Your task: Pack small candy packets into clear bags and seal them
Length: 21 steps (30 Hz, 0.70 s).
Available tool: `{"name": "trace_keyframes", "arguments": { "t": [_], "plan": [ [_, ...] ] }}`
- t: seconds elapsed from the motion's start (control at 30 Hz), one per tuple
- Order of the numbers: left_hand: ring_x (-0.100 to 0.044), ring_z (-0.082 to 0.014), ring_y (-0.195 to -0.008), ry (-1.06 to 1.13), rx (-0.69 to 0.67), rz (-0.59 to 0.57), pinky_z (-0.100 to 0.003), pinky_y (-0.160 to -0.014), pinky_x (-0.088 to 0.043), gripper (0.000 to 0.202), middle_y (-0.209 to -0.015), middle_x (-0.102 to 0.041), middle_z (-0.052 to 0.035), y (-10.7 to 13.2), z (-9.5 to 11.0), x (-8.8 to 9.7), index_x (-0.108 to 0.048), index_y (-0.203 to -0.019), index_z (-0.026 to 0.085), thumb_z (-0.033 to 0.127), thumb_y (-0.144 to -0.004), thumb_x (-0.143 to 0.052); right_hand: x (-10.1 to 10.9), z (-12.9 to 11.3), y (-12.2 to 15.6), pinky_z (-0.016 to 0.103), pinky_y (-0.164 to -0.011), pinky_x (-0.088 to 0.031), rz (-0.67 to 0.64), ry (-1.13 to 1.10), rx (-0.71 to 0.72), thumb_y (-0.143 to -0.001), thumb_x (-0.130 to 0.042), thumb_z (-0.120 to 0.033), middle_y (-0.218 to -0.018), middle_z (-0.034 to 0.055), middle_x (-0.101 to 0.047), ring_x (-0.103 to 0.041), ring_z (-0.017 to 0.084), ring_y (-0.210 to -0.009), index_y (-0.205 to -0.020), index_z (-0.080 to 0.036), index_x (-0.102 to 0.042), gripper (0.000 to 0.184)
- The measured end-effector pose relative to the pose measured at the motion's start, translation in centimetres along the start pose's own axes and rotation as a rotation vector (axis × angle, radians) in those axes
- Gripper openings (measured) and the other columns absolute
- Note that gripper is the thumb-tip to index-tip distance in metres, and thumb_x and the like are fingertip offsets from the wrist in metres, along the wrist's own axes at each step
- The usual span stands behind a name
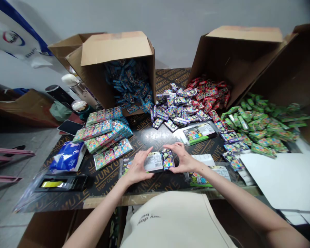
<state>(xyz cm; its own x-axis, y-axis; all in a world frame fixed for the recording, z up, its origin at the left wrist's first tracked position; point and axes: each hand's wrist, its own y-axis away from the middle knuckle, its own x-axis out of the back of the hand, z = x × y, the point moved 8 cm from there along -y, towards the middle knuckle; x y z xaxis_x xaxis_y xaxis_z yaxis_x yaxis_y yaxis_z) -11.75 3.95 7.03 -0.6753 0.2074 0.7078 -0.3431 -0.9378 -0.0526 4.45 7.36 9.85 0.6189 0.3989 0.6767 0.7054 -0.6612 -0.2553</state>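
Observation:
My left hand (136, 167) and my right hand (182, 157) grip a small flat pack from both sides, just above the black tabletop (105, 179). It has a grey-and-white card face (153, 162) and a purple-and-black printed packet (167, 159) at its right end. Behind my hands lies a heap of similar purple packets (174, 110). A larger boxed pack with a green edge (198, 133) lies nearer, and printed sheets (204, 172) sit below my right hand. Part of the pack is hidden by my fingers.
Tipped cardboard boxes (116, 48) (235, 58) spill blue (129, 86), red (208, 94) and green packets (258, 125). Stacked multicoloured strips (103, 137) lie left of my hands. A tissue pack (67, 156), a phone (70, 126) and a white board (276, 179) flank the table.

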Motion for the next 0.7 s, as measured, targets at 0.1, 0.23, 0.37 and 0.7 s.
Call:
{"name": "trace_keyframes", "arguments": {
  "t": [0.1,0.23,0.37,0.7],
  "plan": [
    [-0.046,-0.0242,-0.110,0.083,0.036,0.016,-0.040,-0.098,-0.034,0.096,-0.118,-0.048,-0.0075,-0.1,-0.7,0.5,-0.021,-0.138,0.022,0.024,-0.056,-0.071,1.2,1.5,0.6,0.042,-0.098,-0.026,0.123,-0.029,-0.090,-0.057,-0.070,-0.029,-0.121,0.0083,-0.051,-0.045,0.026,-0.112,-0.131,-0.021,-0.033,0.083],
    [-0.048,-0.0235,-0.109,0.094,0.074,0.074,-0.040,-0.098,-0.035,0.098,-0.119,-0.049,-0.0076,-0.2,-1.1,1.4,-0.019,-0.139,0.021,0.025,-0.056,-0.071,1.2,4.6,1.4,0.049,-0.101,-0.021,0.138,0.047,-0.217,-0.057,-0.073,-0.030,-0.124,0.0096,-0.050,-0.043,0.029,-0.116,-0.127,-0.022,-0.042,0.077],
    [-0.047,-0.0242,-0.110,0.038,0.024,0.073,-0.041,-0.098,-0.034,0.095,-0.119,-0.048,-0.0079,-0.2,0.2,1.5,-0.019,-0.138,0.022,0.025,-0.058,-0.070,-0.5,5.9,1.2,0.053,-0.102,-0.023,0.092,-0.179,-0.310,-0.064,-0.070,-0.040,-0.130,0.0114,-0.047,-0.040,0.029,-0.122,-0.122,-0.022,-0.051,0.064],
    [-0.041,-0.0272,-0.115,-0.124,-0.124,0.227,-0.046,-0.097,-0.035,0.084,-0.128,-0.044,-0.0102,-0.1,2.3,0.7,-0.019,-0.138,0.024,0.024,-0.068,-0.064,-7.0,3.2,1.8,0.032,-0.064,-0.054,-0.071,-1.193,-0.729,-0.064,-0.072,-0.040,-0.078,0.0093,-0.069,-0.068,0.020,-0.069,-0.092,-0.010,-0.064,0.042]
  ]
}}
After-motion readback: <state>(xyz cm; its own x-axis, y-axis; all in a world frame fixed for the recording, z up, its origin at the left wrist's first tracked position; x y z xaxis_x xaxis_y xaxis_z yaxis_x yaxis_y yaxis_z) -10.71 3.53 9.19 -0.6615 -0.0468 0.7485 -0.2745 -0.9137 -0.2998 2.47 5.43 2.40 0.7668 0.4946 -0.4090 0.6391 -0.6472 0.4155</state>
